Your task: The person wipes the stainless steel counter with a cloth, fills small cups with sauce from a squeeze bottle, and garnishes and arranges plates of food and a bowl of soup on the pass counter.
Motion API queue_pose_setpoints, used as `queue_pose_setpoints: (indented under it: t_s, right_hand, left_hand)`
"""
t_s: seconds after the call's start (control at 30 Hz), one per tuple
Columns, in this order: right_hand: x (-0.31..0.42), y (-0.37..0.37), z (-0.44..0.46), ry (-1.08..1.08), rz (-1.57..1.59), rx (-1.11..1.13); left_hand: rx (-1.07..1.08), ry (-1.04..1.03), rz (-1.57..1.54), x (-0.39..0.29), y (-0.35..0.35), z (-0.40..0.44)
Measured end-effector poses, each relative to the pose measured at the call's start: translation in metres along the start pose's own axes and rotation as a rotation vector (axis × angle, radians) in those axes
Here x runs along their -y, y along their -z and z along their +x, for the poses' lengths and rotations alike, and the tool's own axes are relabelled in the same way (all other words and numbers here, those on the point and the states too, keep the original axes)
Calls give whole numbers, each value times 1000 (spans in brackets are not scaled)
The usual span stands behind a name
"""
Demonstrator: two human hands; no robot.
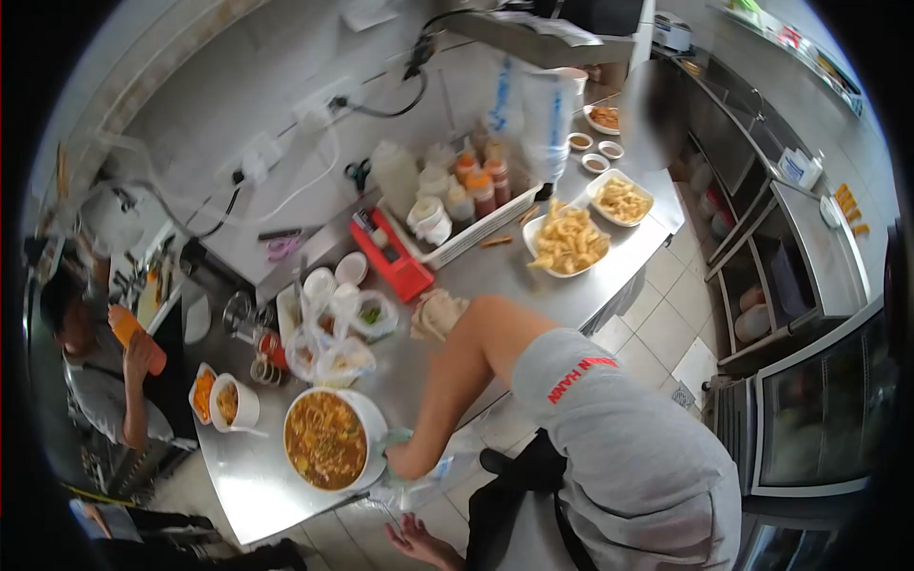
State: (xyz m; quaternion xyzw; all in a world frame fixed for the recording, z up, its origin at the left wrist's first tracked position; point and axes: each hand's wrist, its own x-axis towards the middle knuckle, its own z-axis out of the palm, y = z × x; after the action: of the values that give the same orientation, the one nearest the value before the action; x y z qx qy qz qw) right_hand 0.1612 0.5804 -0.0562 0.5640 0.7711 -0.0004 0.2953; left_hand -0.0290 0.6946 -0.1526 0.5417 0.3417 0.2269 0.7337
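My right hand point(405, 459) is at the right side of a large white bowl of soup point(326, 441), beside clear plastic point(419, 483). Its fingers are mostly hidden, and a pale green patch shows by the bowl's rim. Below the counter edge, my left hand point(416, 541) is palm up with spread fingers and nothing in it. Behind the bowl lie small plastic bags of food point(333, 333) and a crumpled beige cloth point(439, 315). A white cup of food point(234, 403) and an orange-filled tray point(203, 393) sit to the left.
Farther back are a red device point(390, 257), a basket of sauce bottles point(486, 226) and fried food in white bowls point(568, 243). At left, a person point(105, 381) holds an orange bottle point(138, 341). Another person's dark legs point(157, 521) show lower left. Shelving point(752, 247) and a glass-door fridge point(819, 404) stand right.
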Motion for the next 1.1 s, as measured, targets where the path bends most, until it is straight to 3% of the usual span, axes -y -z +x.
queue_pose_setpoints:
  t_s: [0.07, 0.17, 0.27, 0.3, 0.33, 0.37, 0.43, 0.5, 0.53, 0.67, 0.77, 0.87, 0.9, 0.93, 1.0, 1.07, 1.1]
  right_hand:
    - [-9, -30, -45, -158, 144, -56]
    - [-11, -61, -121, -383, 626, -491]
    - [16, -78, -177, -638, 1097, -967]
    - [28, -84, -186, -734, 1172, -1165]
    - [40, -89, -197, -822, 1245, -1367]
    - [52, -94, -211, -932, 1333, -1164]
    - [91, -105, -210, -1116, 1582, -1338]
    - [118, -109, -213, -1322, 1363, -1289]
    - [126, -115, -216, -1259, 1374, -1305]
    - [145, -122, -227, -1037, 1414, -1301]
    - [141, -129, -244, -983, 1361, -1198]
    - [132, -132, -260, -1035, 1277, -1082]
    - [129, -125, -269, -1088, 1321, -1018]
    - [128, -120, -277, -1145, 1361, -950]
    - [126, -118, -283, -1212, 1336, -1270]
    - [122, -120, -277, -1265, 1271, -1695]
    - [119, -125, -275, -1164, 1507, -1646]
  left_hand:
    - [145, 17, 49, 14, -27, -20]
    - [368, -26, 105, 7, -102, -66]
    - [333, -2, 0, -6, -186, -98]
    - [328, 66, -282, -1, -209, -98]
    - [463, -89, -15, 14, -223, -87]
    - [583, -245, 261, 34, -230, -72]
    - [535, -600, 819, 31, -272, -95]
    - [344, -123, 205, 15, -314, -131]
    - [248, 110, -110, 14, -331, -143]
    - [455, 93, 7, 52, -313, -103]
    - [461, 144, 34, 50, -322, -112]
    - [252, 27, 89, 42, -350, -132]
    - [274, -219, 178, 44, -355, -127]
    - [294, -254, 214, 38, -353, -122]
    - [349, -321, 280, 21, -353, -111]
    - [605, -139, 248, -4, -350, -135]
    - [701, -33, 219, -7, -350, -141]
